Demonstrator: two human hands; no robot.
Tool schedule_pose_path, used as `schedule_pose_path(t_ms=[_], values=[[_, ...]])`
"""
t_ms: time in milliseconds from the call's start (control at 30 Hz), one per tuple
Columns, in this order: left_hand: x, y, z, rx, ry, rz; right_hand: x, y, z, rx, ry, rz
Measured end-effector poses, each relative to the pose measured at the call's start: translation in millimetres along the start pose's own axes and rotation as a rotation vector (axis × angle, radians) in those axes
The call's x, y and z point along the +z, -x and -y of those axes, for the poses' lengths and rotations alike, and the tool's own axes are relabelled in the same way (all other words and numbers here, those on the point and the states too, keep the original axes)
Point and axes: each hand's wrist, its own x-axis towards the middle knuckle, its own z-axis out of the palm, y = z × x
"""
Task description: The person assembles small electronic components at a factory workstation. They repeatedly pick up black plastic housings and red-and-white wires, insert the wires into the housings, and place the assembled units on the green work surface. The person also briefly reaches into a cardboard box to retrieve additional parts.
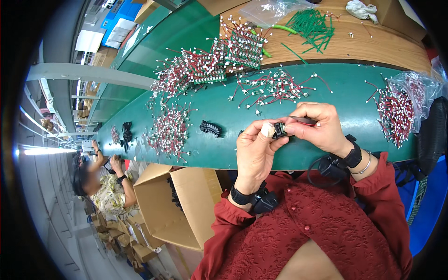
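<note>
Over the near edge of the green work surface (224,151), my two hands meet at a small black part (279,130). My left hand (254,151) pinches it between thumb and fingers; a white wrap (267,129) covers one fingertip. My right hand (322,126) is closed against the part's other side. A short red-and-black wire lead (308,122) with a white connector shows among its fingers. How the lead's inner end meets the black part is hidden by my fingertips. Left of my hands, several more black parts (211,129) lie together on the surface.
Wire leads lie in heaps ahead (275,88), at left (170,133) and beside a plastic bag (415,88) at right. Wired circuit boards (242,46) and green strips (311,28) sit farther back. A cardboard box (191,200) stands below left. Another person (109,186) works at far left.
</note>
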Motion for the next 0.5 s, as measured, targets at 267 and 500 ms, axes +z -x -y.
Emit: schedule_pose_path(t_ms=[267, 500], values=[[5.8, -0.1, 2.4, -0.066, -0.159, -0.089, -9.2, -4.8, -6.7, 0.485, -0.652, 0.059], [-0.7, 4.8, -2.7, -0.05, -0.348, -0.048, -2.0, -4.1, -6.3, 0.218, -0.303, 0.01]])
